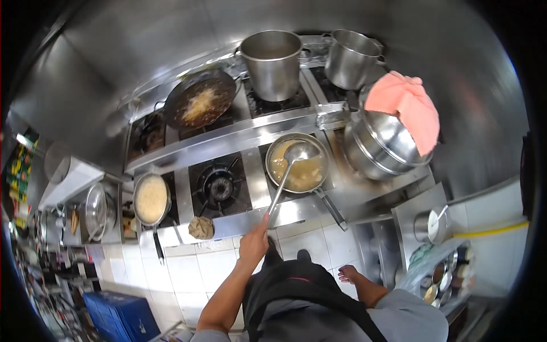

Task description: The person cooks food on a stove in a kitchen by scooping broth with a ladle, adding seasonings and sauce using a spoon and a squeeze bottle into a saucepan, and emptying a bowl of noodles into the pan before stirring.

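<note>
My left hand (254, 246) is wrapped round the handle of a long metal ladle (281, 188). The ladle's bowl rests in a pan (302, 181) of cloudy yellowish broth with pale pieces, on the front burner right of centre. That pan's black handle points toward the lower right, and no hand touches it. My right hand (347, 274) hangs low at my right side, away from the stove, its fingers partly curled; whether it holds anything is too small to make out.
A dark wok (200, 101) with food frying in oil sits at the back left. Tall pots (273, 77) (352, 65) stand behind. A steamer (377, 145) under a pink cloth (405, 102) is right. A pan of pale liquid (151, 199) and a crumpled brown cloth (201, 228) are front left.
</note>
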`<state>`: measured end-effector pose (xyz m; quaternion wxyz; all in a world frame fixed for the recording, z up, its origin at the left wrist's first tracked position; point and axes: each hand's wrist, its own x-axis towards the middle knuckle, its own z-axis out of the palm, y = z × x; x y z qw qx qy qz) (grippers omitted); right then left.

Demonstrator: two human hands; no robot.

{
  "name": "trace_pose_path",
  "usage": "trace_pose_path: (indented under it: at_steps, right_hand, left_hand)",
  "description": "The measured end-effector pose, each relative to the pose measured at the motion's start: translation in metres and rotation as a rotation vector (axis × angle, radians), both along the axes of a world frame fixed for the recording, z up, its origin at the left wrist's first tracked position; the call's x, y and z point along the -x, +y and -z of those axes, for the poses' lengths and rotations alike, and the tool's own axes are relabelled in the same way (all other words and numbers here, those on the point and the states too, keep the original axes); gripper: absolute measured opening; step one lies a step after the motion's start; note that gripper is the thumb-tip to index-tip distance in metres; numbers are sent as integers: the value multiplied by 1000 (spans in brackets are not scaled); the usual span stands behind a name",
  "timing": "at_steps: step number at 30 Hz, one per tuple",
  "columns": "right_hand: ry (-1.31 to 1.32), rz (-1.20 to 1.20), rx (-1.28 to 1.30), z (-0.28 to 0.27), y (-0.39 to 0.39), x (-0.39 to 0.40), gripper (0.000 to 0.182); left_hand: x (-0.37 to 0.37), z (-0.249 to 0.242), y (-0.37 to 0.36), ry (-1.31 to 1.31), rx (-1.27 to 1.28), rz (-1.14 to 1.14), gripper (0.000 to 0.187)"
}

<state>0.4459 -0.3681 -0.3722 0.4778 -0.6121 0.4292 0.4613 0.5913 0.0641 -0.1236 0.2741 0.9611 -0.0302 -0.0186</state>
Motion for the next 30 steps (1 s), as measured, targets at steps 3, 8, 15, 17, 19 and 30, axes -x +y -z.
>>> trace_pose_path:
  at_steps: [3,8,15,17,19,30]
  right_hand:
    - [-75,-470,-139,55,-24,-27,6]
    - [-126,-329,-142,16,49,-91,9]
    - [-368,-203,-111,25,256,-160,47]
    - [-369,73,-251,62,301,-160,52]
    - [-421,240,-476,175,281,-185,41]
    - [-695,-1596,-5,7,497,-16,37]
  left_hand:
    - [35,-14,7,-106,47,-111,63]
    - [121,-17,28,135,539,-435,50]
    - [323,28,95,418,1276,-672,43]
    - [403,35,111,476,1212,-895,39]
    - [462,4,131,639,1186,-1164,29]
    - [687,77,190,288,975,-1679,23]
